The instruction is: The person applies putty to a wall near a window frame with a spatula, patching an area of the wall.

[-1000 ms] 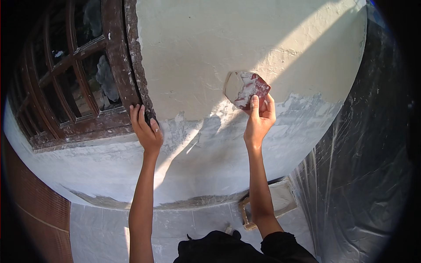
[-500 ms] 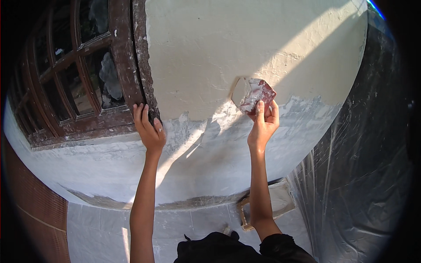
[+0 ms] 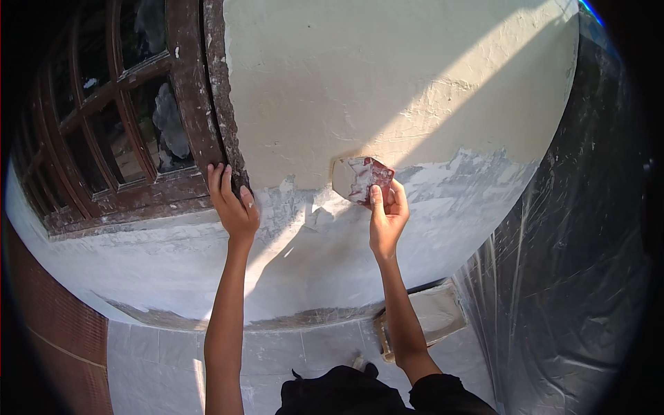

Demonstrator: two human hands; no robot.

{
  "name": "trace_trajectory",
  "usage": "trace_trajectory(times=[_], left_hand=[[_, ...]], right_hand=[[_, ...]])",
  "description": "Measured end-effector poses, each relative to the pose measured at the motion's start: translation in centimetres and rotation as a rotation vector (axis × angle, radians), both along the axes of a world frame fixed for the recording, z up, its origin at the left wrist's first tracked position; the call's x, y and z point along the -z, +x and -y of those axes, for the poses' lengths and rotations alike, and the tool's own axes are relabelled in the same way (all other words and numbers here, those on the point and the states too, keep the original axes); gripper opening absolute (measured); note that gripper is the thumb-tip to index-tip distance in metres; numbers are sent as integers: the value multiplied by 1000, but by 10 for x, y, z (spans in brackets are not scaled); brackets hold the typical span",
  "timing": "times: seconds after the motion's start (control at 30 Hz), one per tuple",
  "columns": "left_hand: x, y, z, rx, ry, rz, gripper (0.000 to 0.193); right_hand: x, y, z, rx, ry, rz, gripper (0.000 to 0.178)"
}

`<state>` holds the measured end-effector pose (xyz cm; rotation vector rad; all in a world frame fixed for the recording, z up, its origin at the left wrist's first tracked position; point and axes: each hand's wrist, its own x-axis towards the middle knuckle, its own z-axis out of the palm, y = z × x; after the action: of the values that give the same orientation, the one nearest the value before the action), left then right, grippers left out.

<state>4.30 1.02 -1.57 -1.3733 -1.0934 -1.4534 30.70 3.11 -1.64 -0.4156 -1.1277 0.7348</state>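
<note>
The wall (image 3: 297, 104), cream above and whitish below, stretched beside the brown window frame (image 3: 190, 97). The left hand (image 3: 235, 206) lay unclenched against the frame's lower corner; the right hand (image 3: 389, 225) pinched a smeared red scraper (image 3: 361, 181) where cream met white.

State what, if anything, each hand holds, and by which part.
Right hand: the dark red plate, by its lower right edge. Left hand: nothing; it rests against the window frame.

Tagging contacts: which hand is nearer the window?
Left. The left hand is at the lower right corner of the window; the right hand is farther right, holding a scraper at the wall.
</note>
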Motion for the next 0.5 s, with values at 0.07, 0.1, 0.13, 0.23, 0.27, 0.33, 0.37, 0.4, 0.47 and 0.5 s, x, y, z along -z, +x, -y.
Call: trace_trajectory(times=[0.07,0.1,0.13,0.23,0.27,0.33,0.37,0.4,0.47,0.5], left_hand=[[0,4,-2,17,0,4,42],[-1,2,0,16,6,5,42],[0,1,0,14,4,3,42],[-1,-2,1,-13,-2,1,42],[-1,-4,1,-24,-6,-5,42],[0,1,1,-15,-17,-9,42],[-2,2,1,-7,-8,-6,42],[-3,3,1,1,3,-6,42],[-1,7,-2,8,1,-1,42],[-1,4,-1,-5,1,2,41]], right_hand=[[-4,-5,-3,44,68,58,23],[-6,-8,-5,47,68,63,23],[-7,-4,-9,63,34,44,23],[-9,15,-13,-48,22,-57,22],[-11,14,-14,-67,22,-48,23],[-14,17,-17,-73,23,-5,25],[-15,16,-25,-74,28,25,25],[-17,16,-32,13,81,121,26],[-18,24,-37,25,82,110,26],[-21,23,-36,17,86,97,26]])
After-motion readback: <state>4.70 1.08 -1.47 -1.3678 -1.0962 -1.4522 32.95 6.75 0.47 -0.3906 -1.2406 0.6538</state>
